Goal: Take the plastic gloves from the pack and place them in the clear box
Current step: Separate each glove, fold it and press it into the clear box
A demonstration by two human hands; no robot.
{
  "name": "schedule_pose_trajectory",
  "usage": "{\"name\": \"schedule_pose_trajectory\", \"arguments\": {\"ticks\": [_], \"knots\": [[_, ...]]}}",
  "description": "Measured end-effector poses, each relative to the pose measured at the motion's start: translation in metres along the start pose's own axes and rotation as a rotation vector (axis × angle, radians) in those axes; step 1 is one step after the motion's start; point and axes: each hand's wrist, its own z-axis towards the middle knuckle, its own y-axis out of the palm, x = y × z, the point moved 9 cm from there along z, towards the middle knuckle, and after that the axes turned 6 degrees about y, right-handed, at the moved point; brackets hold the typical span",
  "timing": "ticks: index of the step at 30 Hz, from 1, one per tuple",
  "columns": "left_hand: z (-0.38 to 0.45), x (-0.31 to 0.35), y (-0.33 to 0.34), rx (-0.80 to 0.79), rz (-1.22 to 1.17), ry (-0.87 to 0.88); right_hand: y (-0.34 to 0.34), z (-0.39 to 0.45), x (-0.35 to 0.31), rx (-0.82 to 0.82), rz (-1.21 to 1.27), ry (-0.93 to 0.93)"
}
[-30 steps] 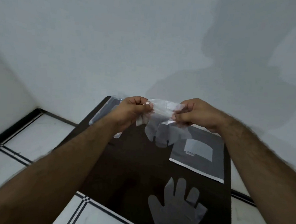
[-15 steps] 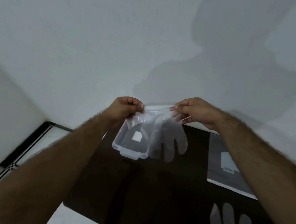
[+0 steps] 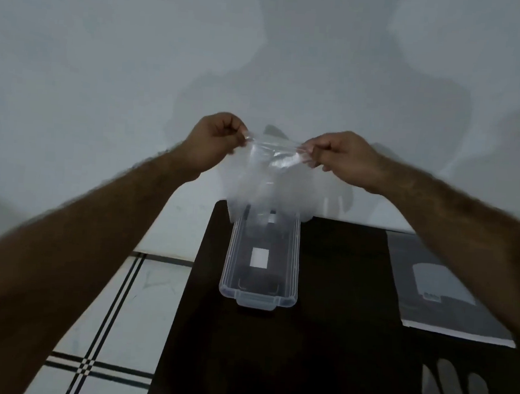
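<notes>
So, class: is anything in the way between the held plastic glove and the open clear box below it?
Nothing visible. The plastic glove, pinched by the left hand and right hand, hangs above the clear box's far end; the box has no lid on.

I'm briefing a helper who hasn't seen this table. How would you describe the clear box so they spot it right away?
On the dark table against the white wall, look near its left edge, below the two raised hands. The clear box is a long, open, see-through tub with a white sticker on its bottom. Unlike the flat grey pack to its right, it has upright walls.
</notes>
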Motion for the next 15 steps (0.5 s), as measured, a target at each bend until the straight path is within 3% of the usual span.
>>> {"name": "schedule_pose_trajectory", "arguments": {"ticks": [5,12,15], "knots": [[-0.018,0.003,0.006,-0.084,0.014,0.121,0.0,-0.021,-0.014,0.039,-0.034,-0.139],[-0.06,-0.049,0.026,-0.202,0.212,0.228,0.061,-0.045,0.041,-0.154,-0.313,-0.245],[-0.081,-0.079,0.041,-0.282,0.268,0.21,0.088,-0.052,0.07,-0.258,-0.364,-0.196]]}}
